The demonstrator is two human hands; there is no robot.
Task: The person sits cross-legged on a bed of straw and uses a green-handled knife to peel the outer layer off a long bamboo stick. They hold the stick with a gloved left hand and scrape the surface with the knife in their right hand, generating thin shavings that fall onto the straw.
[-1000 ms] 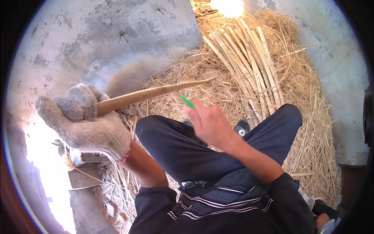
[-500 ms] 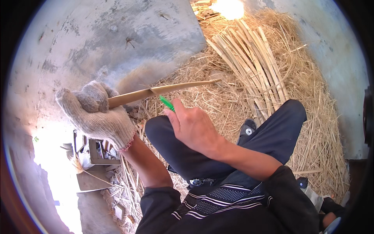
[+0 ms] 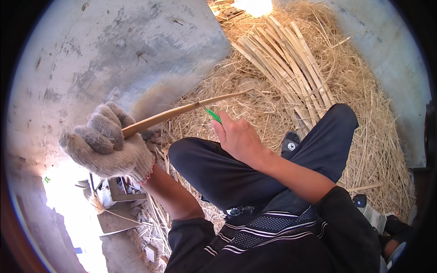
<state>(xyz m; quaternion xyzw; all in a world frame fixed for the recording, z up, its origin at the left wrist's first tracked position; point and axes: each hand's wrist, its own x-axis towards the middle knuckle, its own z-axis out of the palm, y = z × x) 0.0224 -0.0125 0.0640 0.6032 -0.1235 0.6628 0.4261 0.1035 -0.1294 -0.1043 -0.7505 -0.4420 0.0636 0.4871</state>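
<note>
My left hand (image 3: pixel 111 145), in a grey-white knitted glove, is closed around one end of a long bamboo strip (image 3: pixel 170 113). The strip slants up to the right and narrows to a thin tip over the straw. My bare right hand (image 3: pixel 241 139) grips a small green-handled knife (image 3: pixel 212 115), only part of whose handle shows outside the fingers. Its narrow blade is hard to make out against the strip's lower edge, and I cannot tell whether it touches.
A bundle of split bamboo strips (image 3: pixel 291 68) lies on straw and shavings (image 3: pixel 364 136) beyond my crossed legs (image 3: pixel 218 173). A pale wall (image 3: pixel 123 50) stands on the left, another wall (image 3: pixel 387 50) on the right. A wooden frame (image 3: pixel 125 196) and scraps sit at lower left. Someone's arm (image 3: pixel 390 248) shows at lower right.
My right hand with the knife has moved right along the strip, toward its tip. My left hand has dropped slightly and shifted left with the strip. The view has also shifted a little.
</note>
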